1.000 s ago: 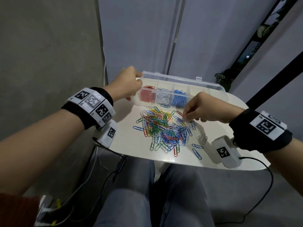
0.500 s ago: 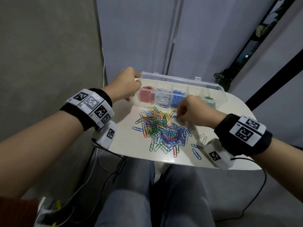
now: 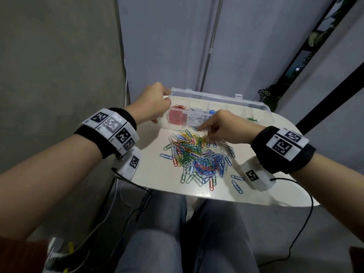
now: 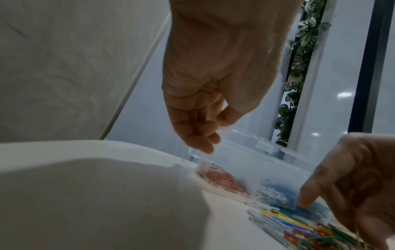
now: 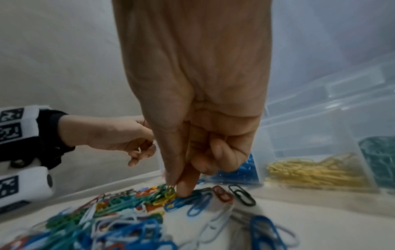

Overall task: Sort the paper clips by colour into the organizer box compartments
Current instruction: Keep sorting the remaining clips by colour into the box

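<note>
A clear organizer box (image 3: 226, 97) stands open at the table's far side, with red (image 3: 177, 118), white (image 3: 197, 120) and blue clips (image 5: 239, 174) in its left compartments, then yellow (image 5: 310, 170) and green (image 5: 380, 152). My left hand (image 3: 167, 99) grips the box's left corner, fingers curled over the rim (image 4: 200, 148). A mixed pile of paper clips (image 3: 199, 156) lies in front of the box. My right hand (image 5: 176, 187) reaches down at the pile's far edge, thumb and forefinger pinching a yellow clip (image 5: 170, 192); its other fingers are curled in.
The white table (image 3: 149, 170) is small and rounded, with my knees just below its near edge. Two loose blue clips (image 3: 237, 187) lie at the front right. A red clip (image 5: 222, 192) and a dark clip (image 5: 241, 194) lie apart beside the box. Cables hang off both sides.
My right hand has moved left from the pile's right side to its far middle edge, closer to the box. The left hand has stayed on the box corner.
</note>
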The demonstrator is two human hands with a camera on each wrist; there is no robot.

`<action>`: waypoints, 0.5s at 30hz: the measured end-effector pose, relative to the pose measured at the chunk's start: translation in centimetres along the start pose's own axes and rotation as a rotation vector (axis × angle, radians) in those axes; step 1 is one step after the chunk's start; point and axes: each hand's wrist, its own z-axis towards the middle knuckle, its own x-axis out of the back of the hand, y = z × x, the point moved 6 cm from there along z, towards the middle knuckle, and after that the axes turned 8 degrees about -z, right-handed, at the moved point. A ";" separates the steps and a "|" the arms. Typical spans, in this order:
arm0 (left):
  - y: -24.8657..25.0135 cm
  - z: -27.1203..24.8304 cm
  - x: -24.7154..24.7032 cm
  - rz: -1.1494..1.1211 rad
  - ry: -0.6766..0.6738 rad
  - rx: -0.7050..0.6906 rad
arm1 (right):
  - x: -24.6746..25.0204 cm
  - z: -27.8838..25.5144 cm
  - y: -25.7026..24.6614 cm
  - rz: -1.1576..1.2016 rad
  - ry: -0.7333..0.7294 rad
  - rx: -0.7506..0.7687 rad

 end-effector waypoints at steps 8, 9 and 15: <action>-0.2 0.2 0.0 0.000 0.001 -0.012 | -1.0 0.1 -0.1 -0.061 0.001 -0.014; -0.2 0.2 -0.1 0.001 0.000 -0.013 | -1.0 0.0 0.0 -0.067 0.000 -0.018; -0.2 0.2 -0.1 -0.001 -0.004 -0.014 | -0.7 -1.3 0.5 -0.049 0.017 -0.026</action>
